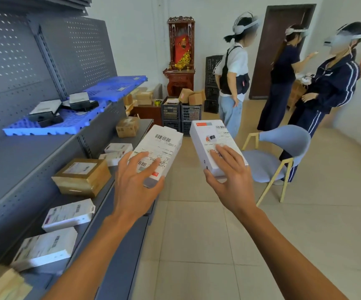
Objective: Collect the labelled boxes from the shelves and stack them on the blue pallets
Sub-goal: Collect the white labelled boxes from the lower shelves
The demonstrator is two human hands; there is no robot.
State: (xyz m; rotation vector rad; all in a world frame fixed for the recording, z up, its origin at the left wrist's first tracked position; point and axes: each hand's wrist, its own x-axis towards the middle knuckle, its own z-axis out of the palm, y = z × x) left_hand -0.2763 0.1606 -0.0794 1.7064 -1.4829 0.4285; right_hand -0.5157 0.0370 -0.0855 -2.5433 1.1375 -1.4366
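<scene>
**2 white boxes held over the aisle, 1 in each hand**

The left hand [136, 180] grips a white labelled box [161, 148] at its near end, fingers curled over the top face and thumb at the right edge. The box's long axis runs away from the person and leans slightly right, label and barcodes facing up. The right hand [229, 172] grips a second white box [214, 144] the same way, fingers spread on top, thumb on the left side; its long axis also points away but leans slightly left, so the 2 far ends angle toward each other. The boxes are near each other, not touching, above the tiled floor beside the grey shelving [24, 161].

On the upper shelf lies a blue pallet [71, 122] carrying several dark and white boxes, with a second blue pallet [119, 85] further along. The lower shelf holds a brown taped parcel [82, 176] and more white boxes [67, 214]. 3 people wearing headsets stand near a blue chair [283, 146].
</scene>
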